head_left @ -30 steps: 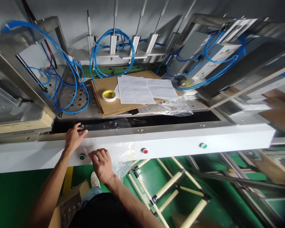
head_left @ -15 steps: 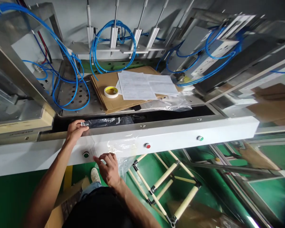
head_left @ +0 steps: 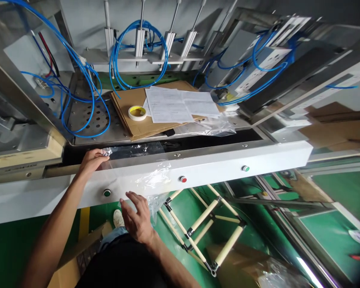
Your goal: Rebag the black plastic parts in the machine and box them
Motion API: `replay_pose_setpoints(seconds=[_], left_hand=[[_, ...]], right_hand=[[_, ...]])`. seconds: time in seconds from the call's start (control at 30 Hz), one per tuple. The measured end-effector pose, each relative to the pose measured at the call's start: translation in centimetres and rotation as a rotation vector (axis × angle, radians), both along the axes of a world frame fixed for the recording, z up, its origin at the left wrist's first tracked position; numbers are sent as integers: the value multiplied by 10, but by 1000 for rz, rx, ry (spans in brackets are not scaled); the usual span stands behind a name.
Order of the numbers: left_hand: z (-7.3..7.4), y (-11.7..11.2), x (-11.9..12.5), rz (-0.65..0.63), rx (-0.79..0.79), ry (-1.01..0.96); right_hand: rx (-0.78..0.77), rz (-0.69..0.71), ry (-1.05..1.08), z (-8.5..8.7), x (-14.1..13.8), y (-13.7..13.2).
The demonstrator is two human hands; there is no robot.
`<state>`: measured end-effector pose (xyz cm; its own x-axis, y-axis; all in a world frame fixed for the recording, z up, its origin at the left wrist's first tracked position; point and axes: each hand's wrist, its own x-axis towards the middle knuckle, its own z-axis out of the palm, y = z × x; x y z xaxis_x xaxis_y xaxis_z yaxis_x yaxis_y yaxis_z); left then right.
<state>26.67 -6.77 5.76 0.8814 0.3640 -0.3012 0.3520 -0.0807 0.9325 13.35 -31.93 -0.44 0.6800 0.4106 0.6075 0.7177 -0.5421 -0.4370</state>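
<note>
A clear plastic bag (head_left: 157,174) lies draped over the white front rail (head_left: 216,172) of a machine, part of it hanging below the rail. My left hand (head_left: 91,162) pinches the bag's upper left corner above the rail's back edge. Below the rail, my right hand (head_left: 138,222) is beside the lower part of the bag, thumb and fingers apart. Whether those fingertips touch the film is hard to tell. On the rail are a dark green button (head_left: 107,193), a red button (head_left: 183,179) and a lighter green button (head_left: 245,168).
Behind the rail, a tape roll (head_left: 137,113) and printed papers (head_left: 171,106) lie on cardboard sheets (head_left: 123,100). Coiled blue hoses (head_left: 116,60) hang near several cylinders (head_left: 139,42). A cream tube frame (head_left: 204,216) stands on the green floor. Another clear plastic piece (head_left: 219,125) lies beside the papers.
My right hand's fingers have spread from a pinch at the bag's edge, and the hand has dropped slightly. My left hand keeps its hold. The whole view has shifted a little.
</note>
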Motion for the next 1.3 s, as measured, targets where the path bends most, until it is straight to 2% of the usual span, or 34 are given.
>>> replay_pose_setpoints(seconds=[0.13,0.2,0.27,0.37,0.47,0.63,0.83,0.97,1.03,1.1,1.17,1.23,1.3], left_hand=[[3,4,-1,-24,-28,52],[3,7,0,-33,-20,80],[5,11,0,-44,-4,108],[10,18,1,-51,-4,159],[19,25,-1,-53,-31,213],[30,34,-3,-118,-47,207],[37,38,-7,-237,-34,142],[37,42,-16,-240,128,183],[36,49,-20,-206,135,168],[36,56,-26,-143,126,113],[37,57,-36,-26,195,28],[37,46,-49,73,358,-111],[36,21,-66,26,551,-302]], right_hand=[[56,-257,12,-5,20,-25],[22,-387,12,-6,40,-38],[-59,-439,17,-6,60,-48],[-193,-395,50,-6,79,-59],[-259,-355,94,-6,83,-65],[-274,-326,118,-3,81,-71],[-277,-310,135,4,81,-74],[-285,-307,149,9,79,-76],[-283,-305,155,11,78,-79],[-281,-310,157,12,79,-82],[-287,-311,155,13,79,-84],[-290,-312,149,13,80,-85],[-286,-316,146,13,80,-84]])
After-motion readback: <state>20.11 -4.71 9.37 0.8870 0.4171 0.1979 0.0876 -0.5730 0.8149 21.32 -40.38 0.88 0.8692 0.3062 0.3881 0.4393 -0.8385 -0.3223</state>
